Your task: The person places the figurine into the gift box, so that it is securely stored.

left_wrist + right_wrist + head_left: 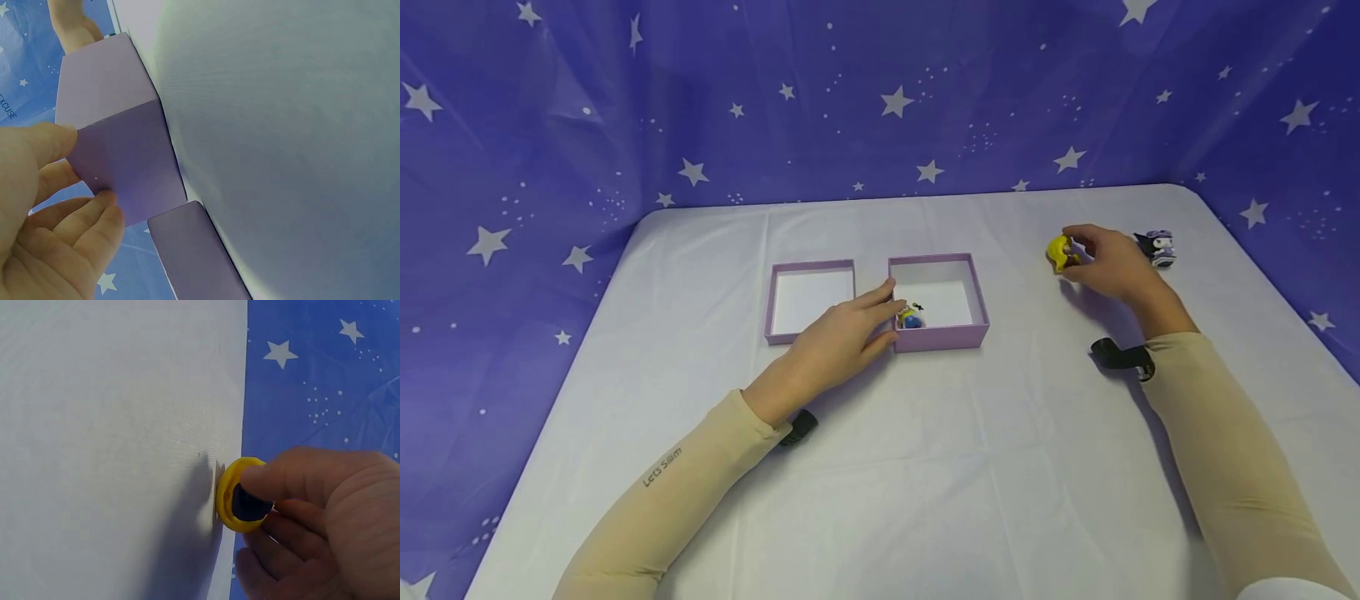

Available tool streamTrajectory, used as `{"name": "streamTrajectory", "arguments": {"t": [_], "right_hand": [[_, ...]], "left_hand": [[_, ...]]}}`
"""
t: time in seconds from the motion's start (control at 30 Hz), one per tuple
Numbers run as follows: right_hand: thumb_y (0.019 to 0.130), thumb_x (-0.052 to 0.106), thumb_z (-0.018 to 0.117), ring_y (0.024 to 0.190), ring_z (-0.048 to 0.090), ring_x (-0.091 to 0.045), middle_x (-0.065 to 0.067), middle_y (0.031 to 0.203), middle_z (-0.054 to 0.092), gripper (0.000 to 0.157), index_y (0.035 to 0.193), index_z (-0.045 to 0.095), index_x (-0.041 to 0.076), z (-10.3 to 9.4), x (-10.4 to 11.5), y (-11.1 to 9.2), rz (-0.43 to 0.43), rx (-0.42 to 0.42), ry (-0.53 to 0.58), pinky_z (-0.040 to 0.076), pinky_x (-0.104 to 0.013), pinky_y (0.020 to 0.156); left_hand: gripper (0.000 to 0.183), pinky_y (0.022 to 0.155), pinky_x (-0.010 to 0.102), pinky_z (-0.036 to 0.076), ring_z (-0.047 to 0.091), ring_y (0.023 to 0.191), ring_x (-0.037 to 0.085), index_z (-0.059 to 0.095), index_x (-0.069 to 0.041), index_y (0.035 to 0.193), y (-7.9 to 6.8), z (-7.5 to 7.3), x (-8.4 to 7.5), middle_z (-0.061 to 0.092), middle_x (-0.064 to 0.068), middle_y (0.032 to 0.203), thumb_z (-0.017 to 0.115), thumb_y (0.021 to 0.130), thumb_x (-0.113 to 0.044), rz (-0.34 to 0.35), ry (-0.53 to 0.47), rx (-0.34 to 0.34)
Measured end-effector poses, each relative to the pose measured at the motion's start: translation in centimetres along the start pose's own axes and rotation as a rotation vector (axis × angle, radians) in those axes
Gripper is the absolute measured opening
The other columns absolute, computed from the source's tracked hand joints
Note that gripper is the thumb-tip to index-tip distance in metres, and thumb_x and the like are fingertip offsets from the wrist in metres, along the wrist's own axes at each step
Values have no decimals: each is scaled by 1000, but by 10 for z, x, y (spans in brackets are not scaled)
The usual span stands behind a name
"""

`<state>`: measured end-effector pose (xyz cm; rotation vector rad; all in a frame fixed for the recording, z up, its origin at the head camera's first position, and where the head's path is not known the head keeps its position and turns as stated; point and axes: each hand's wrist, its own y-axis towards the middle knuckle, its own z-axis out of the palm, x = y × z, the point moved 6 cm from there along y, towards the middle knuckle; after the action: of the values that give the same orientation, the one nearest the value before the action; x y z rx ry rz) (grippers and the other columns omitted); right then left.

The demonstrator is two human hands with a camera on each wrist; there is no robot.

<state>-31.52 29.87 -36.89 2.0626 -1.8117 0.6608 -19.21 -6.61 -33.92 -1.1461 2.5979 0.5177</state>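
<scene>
Near left, a beige sleeve (662,504); farther, a shallow tray (812,296). Next, left hand (838,340) with fingers spread, touching the box's (942,337) left wall; inside its near left corner, a blue figure (912,321). Far right, a yellow figure (1057,253) pinched by the right hand (1111,264); just right, a black-and-white figure (1162,249).

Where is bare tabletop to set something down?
Free: tabletop between deeper box and yellow figure; also between left sleeve and right sleeve. Crowded: around left hand and shallow box, and around right hand and rightmost figure.
</scene>
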Motion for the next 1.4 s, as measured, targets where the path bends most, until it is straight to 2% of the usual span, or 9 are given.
{"name": "streamTrajectory", "arguments": {"t": [0.23,0.73,1.03,1.4], "right_hand": [[89,7,66,131,43,-43,-25,144,44,63,147,40,1,1,1,2,-31,-5,16,35,-55,106],[85,9,74,128,46,-42,-23,138,51,61,140,48,2,1,11,-5,-35,1,-14,36,-56,105],[85,16,76,125,47,-44,-21,135,53,59,137,51,3,-1,31,-12,-78,-13,-70,38,-58,102],[80,16,80,123,51,-42,-17,129,58,57,132,56,4,-4,59,-16,-184,-28,-13,39,-52,104]], "left_hand": [[43,102,37,44,45,131,29,56,-5,137,1,0,0,37,18,151,61,98,-22,0,-1,3],[44,103,37,44,45,131,30,56,-4,137,0,-2,-1,37,19,150,62,97,-22,-8,1,10],[44,103,39,43,45,131,31,57,-4,136,1,-1,-1,38,19,149,63,97,-22,-7,5,4],[43,104,38,42,44,132,29,57,-5,136,1,-1,-1,38,19,149,63,97,-22,-8,3,4]]}}
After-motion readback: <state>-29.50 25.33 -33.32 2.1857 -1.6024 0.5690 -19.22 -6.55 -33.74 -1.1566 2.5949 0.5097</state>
